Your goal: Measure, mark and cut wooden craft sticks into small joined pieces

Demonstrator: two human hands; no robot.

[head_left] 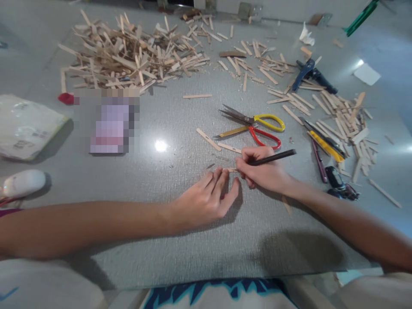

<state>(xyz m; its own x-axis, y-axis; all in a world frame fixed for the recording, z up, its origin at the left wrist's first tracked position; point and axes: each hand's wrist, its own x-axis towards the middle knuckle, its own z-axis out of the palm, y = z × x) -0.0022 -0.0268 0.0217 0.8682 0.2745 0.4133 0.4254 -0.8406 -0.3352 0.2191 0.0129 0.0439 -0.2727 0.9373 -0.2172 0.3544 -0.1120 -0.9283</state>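
Observation:
My right hand (pixel 259 169) is closed around a slim black pen-shaped tool (pixel 275 157), its back end pointing up to the right. The working tip is hidden by my fingers, so I cannot tell if it is a pen or a craft knife. My left hand (pixel 206 193) presses a small wooden craft stick (pixel 231 170) onto the grey table with its fingertips, thumb apart. Most of that stick is covered. Just beyond lie two sticks with small marks or cuts, one slanted (pixel 208 139) and one (pixel 229 148) close to my right knuckles.
Scissors (pixel 252 120) with a yellow and a red handle lie beyond my hands. A big heap of craft sticks (pixel 128 56) spreads at the back left. On the right are a yellow cutter (pixel 326 146), keys (pixel 350 192) and blue-handled tool (pixel 304 75). A white mouse (pixel 25 183) sits left.

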